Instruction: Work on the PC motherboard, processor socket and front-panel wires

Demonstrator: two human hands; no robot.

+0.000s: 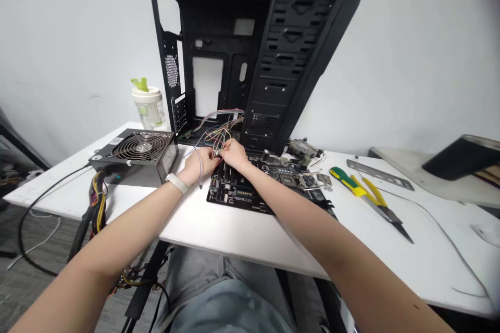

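Worktop point(219, 234) is bearing a case point(269, 62) rearward, power supply point(135, 158) near left edge; hands point(234, 154), together, are pinching wires point(221, 135).

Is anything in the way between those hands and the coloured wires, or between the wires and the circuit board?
Nothing visible: the left hand and right hand are at the wires, above the circuit board. A loose strand drapes across the left hand; the hands hide what's beneath.

We count one each: computer case point(289, 52), GIGABYTE motherboard point(236, 198), power supply point(140, 159), screwdriver point(347, 182), pliers point(374, 192), I/O shield point(379, 174), lidded tumbler point(150, 109).
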